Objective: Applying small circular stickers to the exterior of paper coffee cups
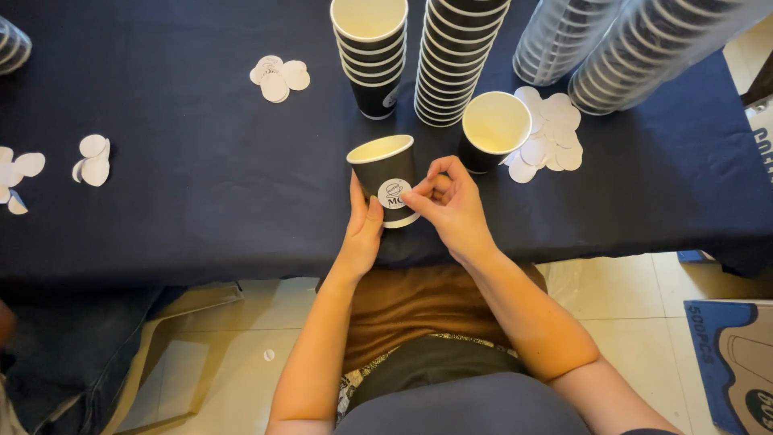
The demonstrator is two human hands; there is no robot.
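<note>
My left hand [364, 229] is closed around the black paper cup [385, 179] at the table [201, 201] edge, and my right hand [451, 205] fingertips pinch the round white sticker [394, 194], which I should smooth flat from centre outward.

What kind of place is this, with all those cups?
Probably a makeshift work table for labelling cups, perhaps at a cafe or event: stacks of black paper cups, round white stickers on a dark tablecloth, and hands pressing one sticker onto a cup.

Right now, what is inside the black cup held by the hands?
The black cup shows only a cream inner wall near its rim; nothing is visible inside. Its bottom is hidden.
</note>
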